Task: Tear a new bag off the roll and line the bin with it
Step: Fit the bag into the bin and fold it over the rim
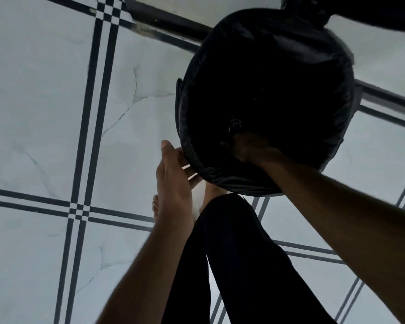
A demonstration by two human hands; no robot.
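Down inside the bin (pixel 357 99), our right hand's fingers (pixel 229 144) sink into shadow against the black bag (pixel 220 178). We cannot tell whether they pinch the plastic or only press it flat. The right hand (pixel 248 148) reaches in over the near rim, probably to push the liner towards the bottom so that it fills the whole bin.

Outside, our left hand's fingers (pixel 189 171) lie straight and relaxed, touching the bag's turned-over edge at the near left of the rim, with the thumb pointing up beside it. The left hand (pixel 173 178) seems to sit there to steady the bin and keep the cuff from sliding in while the other hand works.

The bag already drapes over the rim all the way round, so we judge the lining nearly done. We do not see the roll.

The bin stands on the pale tiled floor (pixel 45 113), near a dark strip (pixel 164 22) along the floor's far edge. Our leg in dark trousers (pixel 243 253) and a bare foot (pixel 156 206) stand just beside it.
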